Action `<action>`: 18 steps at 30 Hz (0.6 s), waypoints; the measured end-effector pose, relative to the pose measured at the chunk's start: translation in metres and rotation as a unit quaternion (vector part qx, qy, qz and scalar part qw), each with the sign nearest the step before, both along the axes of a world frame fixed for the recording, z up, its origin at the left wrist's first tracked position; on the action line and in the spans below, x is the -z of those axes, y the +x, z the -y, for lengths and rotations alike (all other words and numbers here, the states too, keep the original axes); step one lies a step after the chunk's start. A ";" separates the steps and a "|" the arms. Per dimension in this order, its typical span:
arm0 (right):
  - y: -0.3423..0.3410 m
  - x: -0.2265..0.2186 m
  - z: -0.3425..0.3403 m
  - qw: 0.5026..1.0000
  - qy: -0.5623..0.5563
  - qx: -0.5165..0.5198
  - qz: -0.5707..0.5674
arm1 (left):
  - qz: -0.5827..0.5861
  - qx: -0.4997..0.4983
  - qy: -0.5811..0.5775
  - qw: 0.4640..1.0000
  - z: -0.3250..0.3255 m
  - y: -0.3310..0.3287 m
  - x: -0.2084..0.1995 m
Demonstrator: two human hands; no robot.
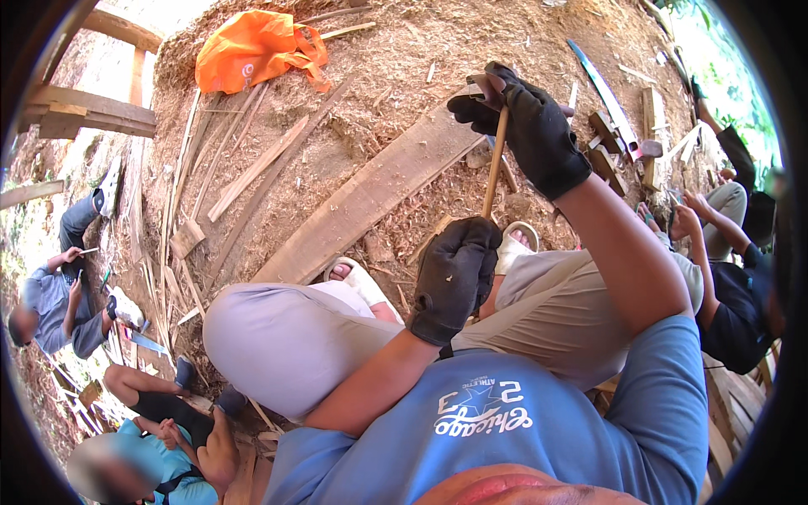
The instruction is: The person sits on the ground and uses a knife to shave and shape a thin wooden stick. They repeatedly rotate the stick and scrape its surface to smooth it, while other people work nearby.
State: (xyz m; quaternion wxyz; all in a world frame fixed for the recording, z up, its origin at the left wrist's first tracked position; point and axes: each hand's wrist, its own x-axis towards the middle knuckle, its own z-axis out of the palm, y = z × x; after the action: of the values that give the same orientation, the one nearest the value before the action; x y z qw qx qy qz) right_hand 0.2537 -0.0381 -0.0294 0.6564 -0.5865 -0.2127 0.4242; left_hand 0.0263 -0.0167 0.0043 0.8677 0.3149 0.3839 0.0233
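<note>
Both hands had black gloves [557, 160] on, perhaps to keep the skin safe from rough wood. The left hand [454, 278] was curled up tight around the low end of a thin wooden stick [497, 164], close to the body. The right hand [532, 126] was farther out, bent in around the top end of the same stick. It also pinched a flat dark thing [488, 89] up there, but the glove hid most of it, so I could not tell what it was.

The stick sloped up from one hand to the other. It looked like the left hand was the one that kept it from wobbling, so the right hand could press on it. The left forearm [366, 383] lay over the bent left leg [282, 341], maybe to give that hand a good rest.

A long, wide board [370, 202] lay on the ground, left of the hands, with its far end behind the right hand. A saw [604, 97] lay to the right of the right hand, maybe there so it was easy to reach. An orange bag [257, 55] lay far off to the left, past the hands, likely out of the way
</note>
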 end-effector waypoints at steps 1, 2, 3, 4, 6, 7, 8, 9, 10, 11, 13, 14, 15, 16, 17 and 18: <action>-0.002 0.002 0.000 1.000 0.017 -0.005 0.011 | -0.008 0.003 -0.005 1.000 0.000 0.000 -0.001; -0.008 0.003 -0.001 1.000 -0.006 0.003 0.010 | -0.018 0.006 -0.008 1.000 -0.001 0.000 -0.002; -0.016 0.003 0.000 0.999 -0.029 0.011 0.010 | -0.028 0.007 -0.013 1.000 -0.003 -0.001 -0.003; -0.025 0.002 0.001 0.998 -0.053 0.018 0.010 | -0.022 0.004 -0.026 0.999 -0.005 -0.003 0.000; -0.055 0.021 0.011 0.999 -0.030 -0.009 -0.015 | -0.006 -0.004 -0.046 0.999 -0.010 -0.003 0.011; -0.076 0.017 0.013 0.998 -0.050 -0.038 -0.013 | 0.002 -0.057 -0.006 0.998 -0.009 -0.003 0.022; -0.097 0.011 0.016 0.995 -0.073 -0.067 -0.006 | 0.012 -0.106 0.032 0.994 -0.005 0.000 0.036; -0.110 0.006 0.017 0.989 -0.118 -0.083 -0.009 | 0.022 -0.119 0.031 0.992 -0.005 0.001 0.036; -0.115 0.018 0.023 0.995 -0.098 -0.015 0.003 | 0.032 -0.132 0.030 0.990 -0.007 0.003 0.037; -0.112 0.014 0.020 0.997 -0.076 -0.018 -0.009 | 0.041 -0.148 0.032 0.988 -0.009 0.003 0.038; -0.094 0.003 0.014 0.999 -0.039 -0.014 -0.029 | 0.038 -0.093 0.080 0.992 -0.017 0.003 0.038; -0.076 0.012 0.011 1.000 0.000 -0.008 0.012 | 0.010 -0.055 0.102 0.993 -0.017 0.008 0.019; -0.054 0.002 0.006 1.000 -0.019 -0.006 0.020 | 0.003 -0.034 0.099 0.995 -0.012 0.006 0.015; -0.032 -0.008 0.001 0.999 -0.036 -0.005 0.026 | -0.007 -0.012 0.100 0.995 -0.005 0.004 0.011; -0.017 -0.007 -0.002 0.998 -0.029 0.047 0.012 | -0.016 0.013 0.099 0.995 0.001 0.001 0.008; 0.001 -0.007 -0.002 0.998 -0.021 0.055 0.017 | 0.001 0.024 0.097 0.995 0.005 -0.003 0.009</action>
State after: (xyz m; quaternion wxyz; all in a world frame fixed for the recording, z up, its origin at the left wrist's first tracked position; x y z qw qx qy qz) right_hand 0.2546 -0.0361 -0.0229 0.6624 -0.6181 -0.1829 0.3817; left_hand 0.0237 -0.0215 -0.0043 0.8336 0.4065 0.3719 0.0401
